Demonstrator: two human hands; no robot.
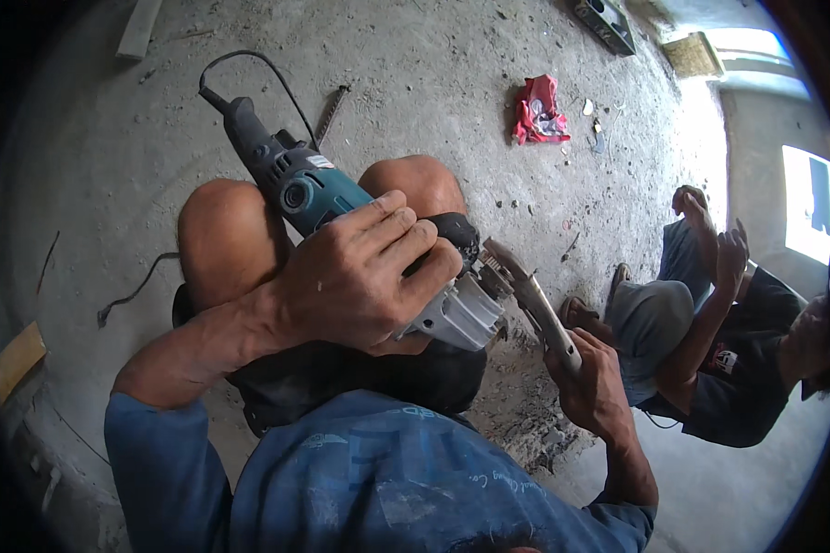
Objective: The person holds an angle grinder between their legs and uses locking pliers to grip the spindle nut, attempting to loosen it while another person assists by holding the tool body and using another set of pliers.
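A teal and black power tool [327,192] is held over the person's bent knees [226,241], its grey metal head pointing right. The left hand [364,272] has its fingers wrapped around the power tool; the right hand [592,382] grips a metal hand tool [546,315] just beside that head. Around the power tool spreads a rough grey concrete floor [406,101], gritty and stained. Right of it are a crumpled red packet [539,109], a co-worker [738,341] and a bare wall [761,129] with a bright window [812,203].
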